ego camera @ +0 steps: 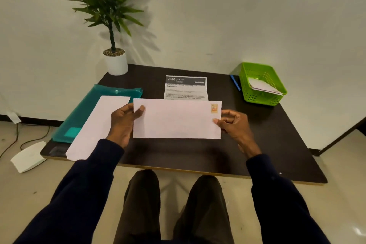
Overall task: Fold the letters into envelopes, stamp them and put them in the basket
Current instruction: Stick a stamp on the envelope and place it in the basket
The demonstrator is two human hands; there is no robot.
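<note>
The stamped envelope (176, 121) is held over the middle of the desk (277, 144). The left grip (123, 123) clasps its left edge, and the right grip (233, 125) pinches its right edge just below the stamp (214, 108). On the carry to the green basket (257, 99) (far right, already holding envelopes (263, 86)), it could snag the rim or knock the blue pen (235, 82) beside it.

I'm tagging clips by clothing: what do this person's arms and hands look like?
Long dark navy sleeves cover both arms to the wrists, left sleeve and right sleeve alike. The left hand and right hand are bare: no gloves, no ring or watch in view.
</note>
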